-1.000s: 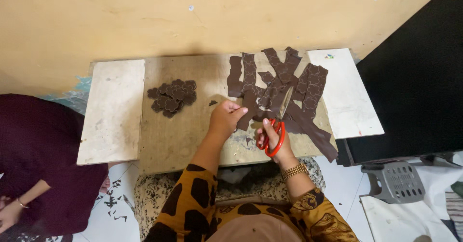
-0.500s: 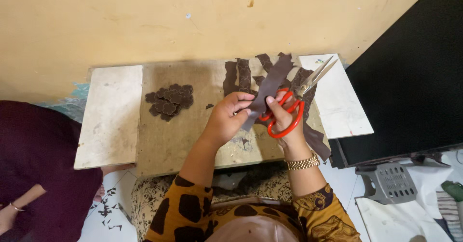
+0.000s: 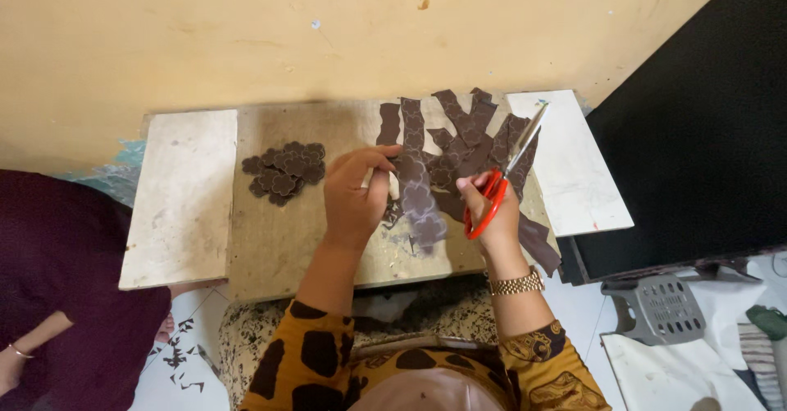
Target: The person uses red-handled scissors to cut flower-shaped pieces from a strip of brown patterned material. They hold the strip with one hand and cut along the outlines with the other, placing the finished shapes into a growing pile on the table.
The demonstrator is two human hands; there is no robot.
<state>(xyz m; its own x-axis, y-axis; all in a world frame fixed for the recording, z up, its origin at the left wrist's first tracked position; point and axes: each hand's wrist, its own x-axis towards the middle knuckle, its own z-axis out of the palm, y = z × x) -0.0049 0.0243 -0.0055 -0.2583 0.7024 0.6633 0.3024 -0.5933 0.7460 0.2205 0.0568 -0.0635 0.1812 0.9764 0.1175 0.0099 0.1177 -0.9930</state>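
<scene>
**Cutting scalloped shapes from brown strips: work partly done**

While the person sits close against the near edge of the low wooden board [image 3: 279, 247], both hands work above its middle. The left hand [image 3: 354, 198] has its fingers curled, the thumb and forefinger pinching the upper end of one brown scalloped strip [image 3: 418, 202], which runs from the fingertips down toward the near edge of the board. The right hand [image 3: 492, 210], with a gold watch [image 3: 516, 283] at the wrist, has its fingers closed through the orange loops of a pair of scissors [image 3: 507, 177]; the blades point up and away to the right, lifted clear of the strip, and whether they stand parted or together cannot be told.

As a judgement of progress, the work appears well begun but far from finished. A small pile of cut pieces [image 3: 283, 172], rounded and lobed, lies on the left part of the board, well apart from the hands. Beyond the hands, a fan of uncut strips [image 3: 463, 132] lies overlapping on the far right part of the board, and these outnumber what the pile would account for. Fine offcuts are scattered near the held strip.

No container for the pieces is visible; both pile and strips rest directly on the board. Pale slabs [image 3: 184, 190] flank the board on either side, and a grey plastic stool [image 3: 666, 306] stands on the floor at right. Another person's arm [image 3: 33, 345] shows at far left.
</scene>
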